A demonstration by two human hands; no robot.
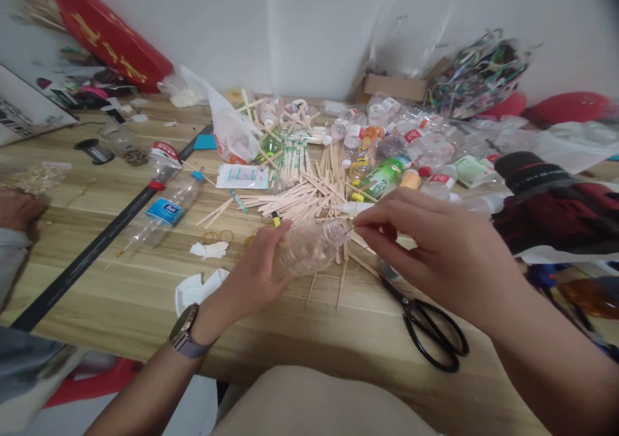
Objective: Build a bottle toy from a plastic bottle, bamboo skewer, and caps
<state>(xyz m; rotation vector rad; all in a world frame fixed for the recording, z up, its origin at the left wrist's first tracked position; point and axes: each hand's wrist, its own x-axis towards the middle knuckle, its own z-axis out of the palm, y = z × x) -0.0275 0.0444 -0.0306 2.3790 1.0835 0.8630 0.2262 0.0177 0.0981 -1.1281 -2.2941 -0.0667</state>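
Note:
My left hand (254,271) is wrapped round a clear plastic bottle (309,250), which lies tilted above the table with its neck toward the right. At the bottle's neck my right hand (420,246) pinches a thin, dark, wire-like piece (349,231) between thumb and forefinger. Whether that piece goes into the bottle I cannot tell. Two thin sticks (342,284) show below the bottle. Black-handled scissors (430,326) lie under my right wrist, their blades partly hidden. Beyond the bottle spreads a pile of flat wooden sticks (304,197).
Several empty bottles (425,139) crowd the back right. A drill-like tool (556,204) stands at the right. Across the left runs a black strip (97,262), near a blue-labelled bottle (167,207) and a wire spool (94,152). Another person's hand (19,210) rests at the left edge.

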